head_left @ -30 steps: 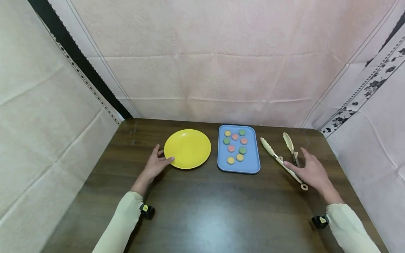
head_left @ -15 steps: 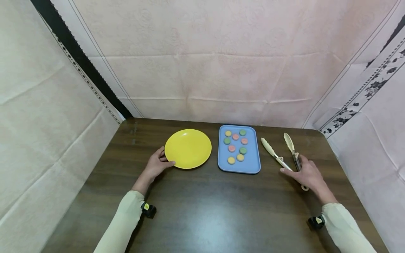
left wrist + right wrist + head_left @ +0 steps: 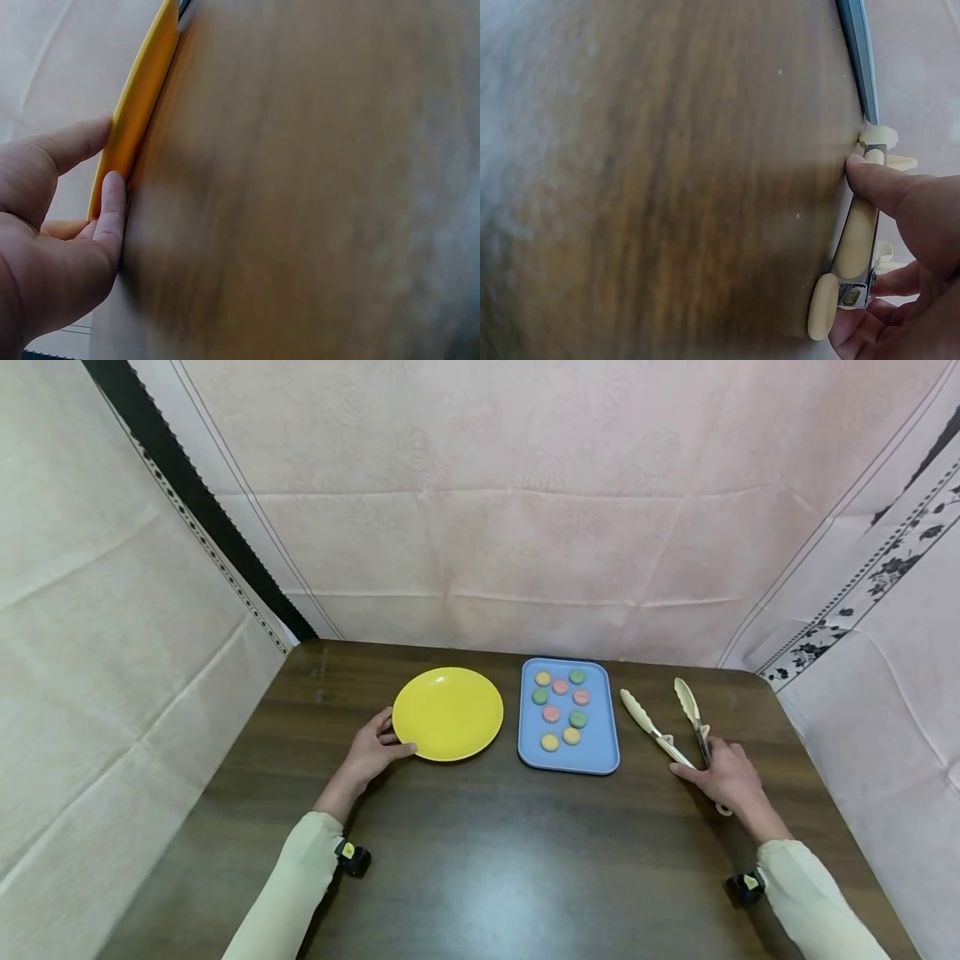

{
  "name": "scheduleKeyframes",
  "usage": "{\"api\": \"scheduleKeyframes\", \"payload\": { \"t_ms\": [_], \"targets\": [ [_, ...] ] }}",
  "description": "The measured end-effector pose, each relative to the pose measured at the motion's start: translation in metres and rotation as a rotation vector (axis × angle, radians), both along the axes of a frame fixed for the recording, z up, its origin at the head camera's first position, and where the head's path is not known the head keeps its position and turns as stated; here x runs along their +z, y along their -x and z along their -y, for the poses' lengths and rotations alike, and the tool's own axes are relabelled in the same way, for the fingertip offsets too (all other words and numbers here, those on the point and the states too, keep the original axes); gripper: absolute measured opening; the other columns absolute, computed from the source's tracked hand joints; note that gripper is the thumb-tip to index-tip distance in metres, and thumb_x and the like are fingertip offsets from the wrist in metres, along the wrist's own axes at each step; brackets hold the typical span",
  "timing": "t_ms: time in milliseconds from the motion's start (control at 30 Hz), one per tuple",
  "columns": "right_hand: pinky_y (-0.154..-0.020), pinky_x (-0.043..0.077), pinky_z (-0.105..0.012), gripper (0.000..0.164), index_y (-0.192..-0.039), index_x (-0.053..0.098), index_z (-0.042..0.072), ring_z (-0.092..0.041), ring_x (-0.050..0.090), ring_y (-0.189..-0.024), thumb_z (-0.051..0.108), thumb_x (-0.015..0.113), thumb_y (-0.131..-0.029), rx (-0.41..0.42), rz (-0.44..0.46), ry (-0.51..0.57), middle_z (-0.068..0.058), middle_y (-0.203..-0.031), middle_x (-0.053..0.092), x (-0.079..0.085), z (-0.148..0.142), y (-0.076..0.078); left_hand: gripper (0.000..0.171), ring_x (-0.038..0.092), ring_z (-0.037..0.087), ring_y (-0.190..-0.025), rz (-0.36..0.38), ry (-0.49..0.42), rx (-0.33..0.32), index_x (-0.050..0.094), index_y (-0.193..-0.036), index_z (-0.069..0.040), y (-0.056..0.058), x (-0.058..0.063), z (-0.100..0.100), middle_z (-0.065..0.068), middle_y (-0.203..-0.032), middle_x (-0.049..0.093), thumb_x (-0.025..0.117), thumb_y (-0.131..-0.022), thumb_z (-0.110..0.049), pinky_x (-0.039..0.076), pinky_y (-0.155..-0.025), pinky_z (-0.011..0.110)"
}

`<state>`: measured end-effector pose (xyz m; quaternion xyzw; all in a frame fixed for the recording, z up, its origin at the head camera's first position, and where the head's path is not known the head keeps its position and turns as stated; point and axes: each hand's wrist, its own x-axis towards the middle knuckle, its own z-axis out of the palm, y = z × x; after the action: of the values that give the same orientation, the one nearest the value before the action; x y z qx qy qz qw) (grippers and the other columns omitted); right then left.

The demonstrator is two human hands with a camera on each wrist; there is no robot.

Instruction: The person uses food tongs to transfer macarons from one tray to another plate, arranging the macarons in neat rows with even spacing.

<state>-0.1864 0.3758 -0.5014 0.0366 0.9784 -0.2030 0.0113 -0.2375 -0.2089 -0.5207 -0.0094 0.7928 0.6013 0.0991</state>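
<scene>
A round yellow plate (image 3: 450,714) lies on the left part of the table. My left hand (image 3: 367,752) holds its near-left edge, thumb and fingers spread along the rim; the left wrist view shows the plate (image 3: 135,112) edge-on between the table and the hand. At the right, a pair of cream-tipped tongs (image 3: 637,712) lies with its two arms spread toward the back. My right hand (image 3: 729,779) grips the tongs near the ring end, thumb on one arm and fingers around the other. In the right wrist view the cream handle (image 3: 855,240) shows between thumb and fingers.
Between plate and tongs stands a blue rectangular tray (image 3: 570,763) with several small yellow, green and pink round cookies (image 3: 550,742) on it. A dark wooden table (image 3: 495,852) carries everything. Pale cloth sheets (image 3: 487,560) hang behind and at both sides.
My right hand has come down and left onto the tongs, its fingers closing in around them. The left hand's fingers have drawn in against the plate's rim; plate, tray and tongs stay put.
</scene>
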Motion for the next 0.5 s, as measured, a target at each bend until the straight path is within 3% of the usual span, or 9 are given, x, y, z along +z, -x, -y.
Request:
{"api": "scheduleKeyframes", "payload": {
  "t_ms": [300,500],
  "targets": [
    [-0.088,0.043,-0.066,0.087,-0.137,0.043,-0.021,-0.055,0.044,-0.113,0.047,0.073,-0.091,-0.034,-0.003,0.06,-0.043,-0.119,0.051,0.0028,-0.0033,0.0007,0.097,0.051,0.035,-0.134,0.005,-0.005,0.0,0.019,-0.164,-0.009,-0.0004,-0.0027,0.0006,0.017,-0.158,0.04,0.081,-0.089,-0.01,0.053,-0.096,0.033],
    [-0.086,0.042,-0.069,0.102,-0.139,0.038,-0.024,-0.061,0.047,-0.112,0.059,0.071,-0.089,-0.078,-0.034,0.039,-0.048,-0.124,0.047,0.0069,0.0,0.0051,0.094,0.05,0.038,-0.134,0.017,-0.008,-0.003,0.019,-0.163,-0.006,-0.0025,0.0062,0.0001,0.02,-0.158,0.038,0.078,-0.09,-0.006,0.053,-0.096,0.036]
  ]
}}
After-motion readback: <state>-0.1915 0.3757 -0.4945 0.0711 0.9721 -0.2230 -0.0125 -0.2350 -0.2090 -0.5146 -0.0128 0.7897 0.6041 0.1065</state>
